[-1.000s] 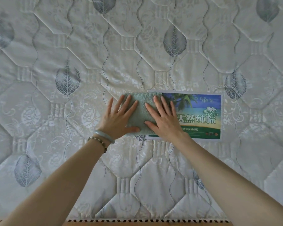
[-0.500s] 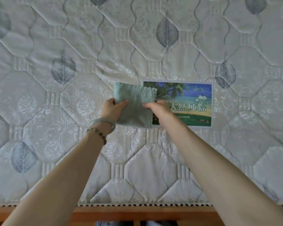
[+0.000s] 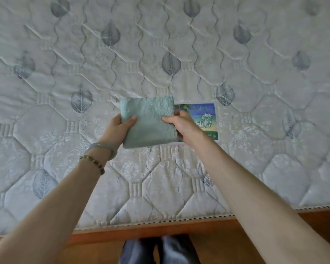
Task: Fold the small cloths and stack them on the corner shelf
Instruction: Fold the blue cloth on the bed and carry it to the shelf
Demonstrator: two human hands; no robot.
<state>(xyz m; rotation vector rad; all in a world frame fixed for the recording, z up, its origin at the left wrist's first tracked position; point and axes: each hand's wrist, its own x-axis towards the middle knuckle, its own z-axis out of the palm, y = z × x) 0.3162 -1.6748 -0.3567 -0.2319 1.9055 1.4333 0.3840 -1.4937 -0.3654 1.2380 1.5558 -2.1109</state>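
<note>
**Folded cloth held in both hands over the mattress**

The cloth (image 3: pixel 151 122) is a pale green, fluffy piece, folded to a near square, so no long axis shows clearly; it faces flat up toward the camera, turned slightly so that its far edge rises toward the right; its left edge looks rounded like a fold.

The left hand (image 3: pixel 120 128) grips the cloth's left edge, thumb on top and fingers hidden beneath; the right hand (image 3: pixel 181 124) pinches the right edge, thumb on top and fingers curled under; the hands are apart, one at each side of the cloth.

The cloth is over the middle of the quilted mattress (image 3: pixel 255 149), and it covers the left part of a printed label (image 3: pixel 204 119) lying there.

A pale bangle (image 3: pixel 101 147) and a bead bracelet (image 3: pixel 92 162) sit on the left wrist; the wooden bed frame (image 3: pixel 160 227) runs along the near edge.
</note>
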